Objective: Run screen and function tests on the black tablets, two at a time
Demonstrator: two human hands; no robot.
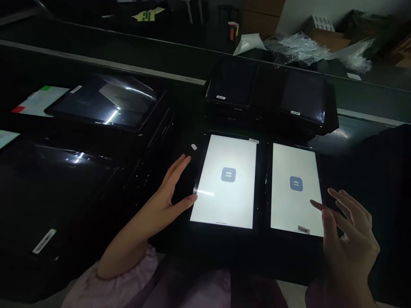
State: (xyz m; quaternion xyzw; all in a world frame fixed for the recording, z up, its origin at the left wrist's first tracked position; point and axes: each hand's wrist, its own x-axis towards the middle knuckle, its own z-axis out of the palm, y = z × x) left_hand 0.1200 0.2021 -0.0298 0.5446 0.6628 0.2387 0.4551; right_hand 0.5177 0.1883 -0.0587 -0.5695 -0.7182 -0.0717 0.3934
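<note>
Two lit tablets lie side by side in front of me, each with a white screen and a blue square icon in its middle. At the left edge of the left tablet (224, 201) is my left hand (167, 196), fingers spread and the thumb tip at the tablet's side. Over the lower right of the right tablet (289, 209) hovers my right hand (349, 231), its index finger stretched over the screen and the other fingers loosely bent apart. Neither hand holds anything. Small labels stick to both tablets.
Behind the lit pair stand two stacks of dark tablets (234, 81). More dark tablets (105, 102) are piled on the left, beside a white card (41, 100) with red and green corners. Clear plastic wrap (298, 49) lies at the back. A small white scrap (194, 146) rests near my left fingers.
</note>
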